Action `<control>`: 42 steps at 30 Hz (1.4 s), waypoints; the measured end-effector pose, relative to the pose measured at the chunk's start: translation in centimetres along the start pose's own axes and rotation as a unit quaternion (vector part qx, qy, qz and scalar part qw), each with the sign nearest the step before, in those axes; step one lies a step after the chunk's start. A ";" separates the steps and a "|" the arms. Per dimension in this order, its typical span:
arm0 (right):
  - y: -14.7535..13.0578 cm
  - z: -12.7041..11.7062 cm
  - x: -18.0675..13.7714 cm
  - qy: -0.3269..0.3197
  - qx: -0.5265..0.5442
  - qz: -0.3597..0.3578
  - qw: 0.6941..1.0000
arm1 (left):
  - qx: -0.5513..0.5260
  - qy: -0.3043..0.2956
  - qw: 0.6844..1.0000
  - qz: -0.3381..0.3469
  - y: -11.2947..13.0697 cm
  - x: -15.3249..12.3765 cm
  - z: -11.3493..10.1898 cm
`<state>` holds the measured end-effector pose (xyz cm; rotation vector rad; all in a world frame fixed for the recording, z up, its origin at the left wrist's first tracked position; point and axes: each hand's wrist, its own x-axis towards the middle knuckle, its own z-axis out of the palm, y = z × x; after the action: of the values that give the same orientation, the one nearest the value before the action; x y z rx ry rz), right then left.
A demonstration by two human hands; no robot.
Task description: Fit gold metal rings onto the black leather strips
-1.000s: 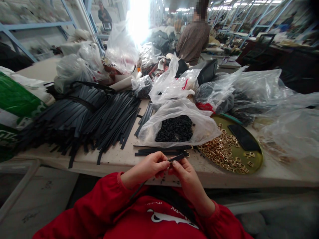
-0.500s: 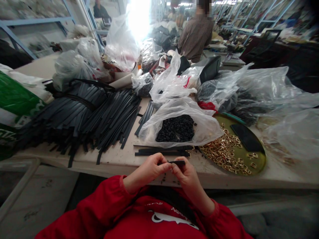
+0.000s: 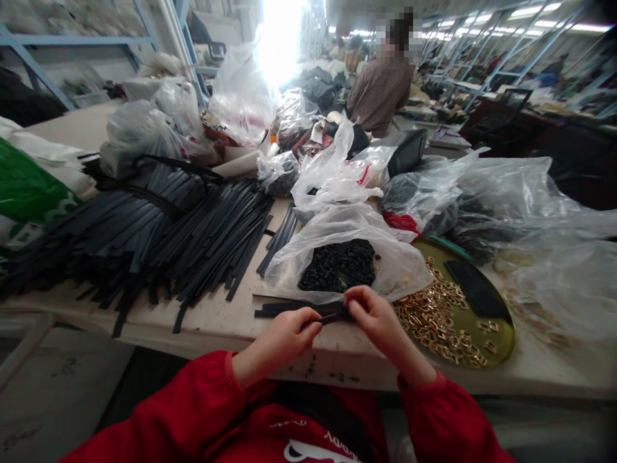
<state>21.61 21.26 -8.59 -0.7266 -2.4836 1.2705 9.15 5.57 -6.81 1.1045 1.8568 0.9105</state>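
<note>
A short length of black strap (image 3: 331, 317) runs between my two hands above the table's front edge. My left hand (image 3: 295, 333) is closed on its near end, thumb on top. At the other end, the fingers of my right hand (image 3: 370, 314) are curled together on the strap; the fingertips partly hide that end. Just behind the hands, a few black straps (image 3: 274, 310) lie on the table. An open clear plastic bag (image 3: 400, 260) with small black pieces (image 3: 332, 265) sits beyond them, close to my right fingertips.
A round gold tray (image 3: 504, 331) holds many small gold buckles (image 3: 436, 315) and a black flat piece (image 3: 472, 287) at right. Long black straps (image 3: 193, 238) are heaped at left. Plastic bags (image 3: 511, 186) crowd the back. A person (image 3: 380, 93) stands beyond the table.
My hands have moved apart, the right one rising toward the plastic bag's front edge. More of the strap shows between them. The camera view has tilted slightly upward.
</note>
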 end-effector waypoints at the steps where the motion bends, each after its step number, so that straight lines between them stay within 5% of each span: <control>1: 0.7 -0.5 1.5 0.025 -0.084 0.007 0.996 | -0.014 0.008 1.000 -0.010 -0.1 0.3 -0.1; 5: 2.5 -1.0 6.5 -0.066 -0.323 0.010 0.944 | -0.059 0.020 0.998 -0.030 -0.5 1.5 -0.4; 9: 2.6 0.1 8.2 -0.117 -0.350 0.011 0.929 | -0.069 0.025 0.997 -0.036 -0.8 2.0 -0.5; 14: 2.4 0.4 8.3 -0.100 -0.341 0.040 0.934 | -0.099 0.025 0.993 -0.054 -1.3 2.3 -0.2; 19: 1.1 -1.0 6.7 -0.054 -0.257 0.050 0.964 | -0.149 0.047 0.986 -0.056 -1.5 2.2 -0.3; 22: -0.3 -1.1 4.0 -0.083 -0.018 0.077 0.993 | -0.163 0.061 0.984 -0.031 -0.6 2.0 -0.7; 25: -1.6 -0.5 1.2 -0.115 0.283 0.123 0.944 | -0.132 0.059 0.990 0.001 0.6 1.6 -1.1; 27: -2.2 -0.1 0.0 -0.121 0.356 0.131 0.917 | -0.096 0.043 0.994 0.016 1.1 1.1 -1.2; 36: -3.5 1.1 -1.4 -0.102 0.377 0.168 0.905 | 0.122 0.077 0.987 0.065 1.0 -0.4 -0.2; 42: -3.9 1.2 -2.4 -0.133 0.288 0.167 0.933 | 0.261 0.102 0.956 0.082 0.9 -0.8 0.8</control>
<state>21.90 17.26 -6.14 -0.8794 -2.0251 2.2191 10.41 5.31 -6.19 1.5476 2.2794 0.6527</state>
